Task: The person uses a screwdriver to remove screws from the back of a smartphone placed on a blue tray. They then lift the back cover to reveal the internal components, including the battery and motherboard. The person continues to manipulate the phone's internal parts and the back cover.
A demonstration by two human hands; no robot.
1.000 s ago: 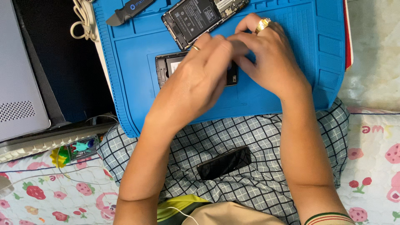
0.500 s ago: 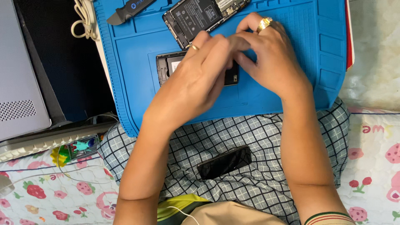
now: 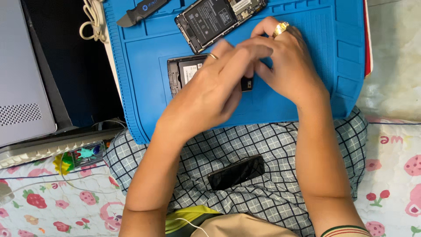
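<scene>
A: Where the fingertips of both hands meet, what do you log?

B: Left hand (image 3: 210, 94) and right hand (image 3: 287, 66) are pressed together over a dark phone back shell (image 3: 184, 72) lying flat on the blue work mat (image 3: 144, 87). The fingers (image 3: 250, 50) are bunched and curled toward each other. Whether they pinch some small part I cannot tell; the spot between them is covered.

A: How much of the shell shows?

B: Its left end sticks out past the left knuckles, and a small dark corner (image 3: 247, 83) peeks out under the fingers on the other side. The middle is hidden beneath the left hand.

A: Rings?

B: A thin band (image 3: 212, 55) on a left finger, a wide gold ring (image 3: 280, 29) on the right.

A: Just beyond the fingertips?

B: An opened phone (image 3: 217, 19), battery and board exposed, lies tilted on the mat, near but apart from the hands. Further out, past it to the left, a dark pry tool (image 3: 140, 11).

A: Off the mat?

B: Left of it a coiled pale cable (image 3: 92, 22), then a grey laptop (image 3: 22, 79). Back toward the wrists, a checked cloth (image 3: 272, 149) carries a black phone (image 3: 236, 172), lying between the two forearms. At the outer edge, fruit-print bedding (image 3: 394, 166).
</scene>
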